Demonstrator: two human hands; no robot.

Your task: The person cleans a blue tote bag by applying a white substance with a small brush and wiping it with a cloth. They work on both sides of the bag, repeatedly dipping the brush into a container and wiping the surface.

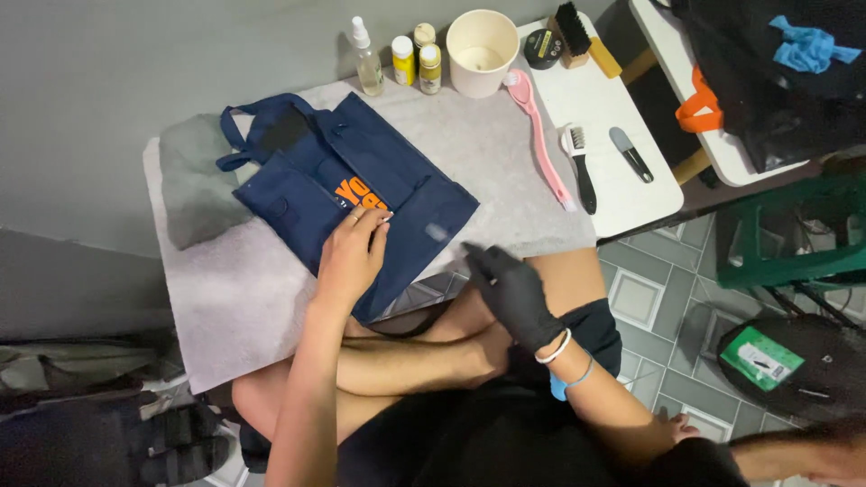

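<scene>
A navy blue tote bag with an orange print lies flat on a grey towel spread over a low white table and my lap. My bare left hand rests palm down on the bag's middle, fingers pressed near the orange print. My right hand wears a black glove and hovers just off the bag's near right corner, fingers loosely curled, holding nothing. I sit cross-legged under the towel's near edge.
At the table's far edge stand a spray bottle, small yellow bottles and a cream cup. A pink long-handled brush, smaller brushes and a polish tin lie on the right. Tiled floor, a green chair and bags are to the right.
</scene>
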